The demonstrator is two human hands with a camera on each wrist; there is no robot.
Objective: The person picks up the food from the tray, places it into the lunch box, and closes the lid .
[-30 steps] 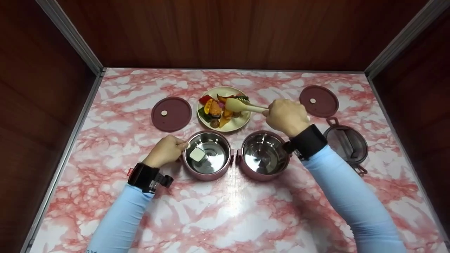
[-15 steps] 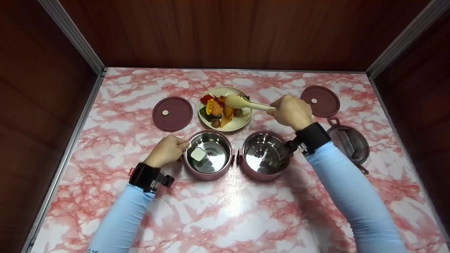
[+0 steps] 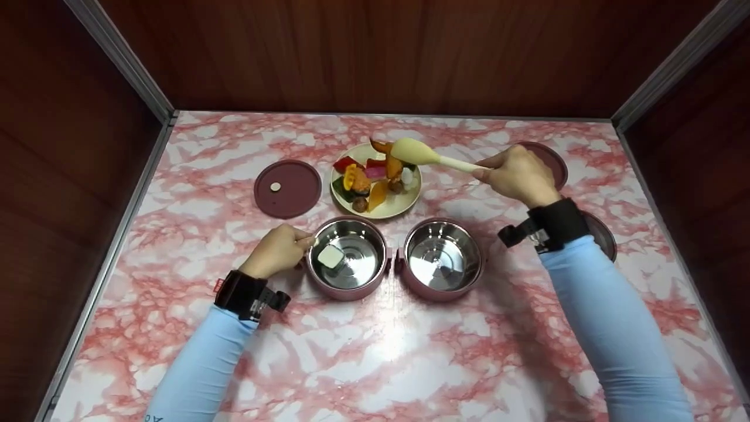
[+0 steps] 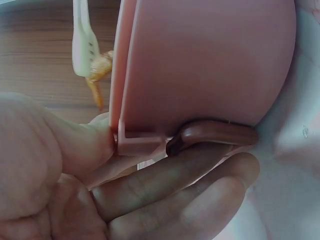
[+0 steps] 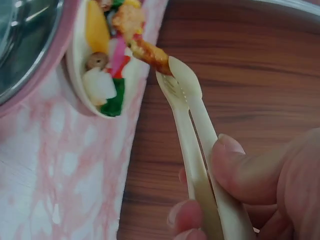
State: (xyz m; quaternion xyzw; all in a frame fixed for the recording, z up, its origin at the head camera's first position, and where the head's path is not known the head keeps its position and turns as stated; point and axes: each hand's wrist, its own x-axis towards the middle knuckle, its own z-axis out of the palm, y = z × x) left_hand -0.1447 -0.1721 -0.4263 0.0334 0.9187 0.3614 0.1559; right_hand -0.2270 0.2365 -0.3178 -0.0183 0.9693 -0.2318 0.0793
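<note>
**Browned Morsel [image 5: 151,56] Held in Tongs [image 5: 192,135] Above Loaded Plate [image 3: 403,204]**

A person works two-handed at a pink-and-white marbled tabletop [image 3: 375,375], the right hand [image 3: 521,177] clasping the pale tongs between thumb and fingers. The tongs' tips are together on one end of the morsel, leaving the rest to jut free in the air over the plate's far side. The plate, bearing vegetables and other colorful pieces, sits near the middle of the tabletop's far edge.

The left hand [image 3: 278,252] grips the left pot [image 3: 348,293], thumb at the rim and fingers under the side handle [image 4: 215,134], a hold that appears to steady it. A pale square piece [image 3: 330,257] lies inside, nearer that hand. Toward the tabletop's right edge stands the right pot [image 3: 440,294], also uncovered; the pair stand handle to handle, just apart, an arrangement that keeps both mouths close to the plate.

One maroon lid [image 3: 293,200] lies toward the far left corner; a second lid [image 3: 552,161], partly hidden by the right hand, lies toward the far right corner, both seemingly set aside. A dark round item [image 3: 602,237] near the right edge is too covered by the wrist to identify.
</note>
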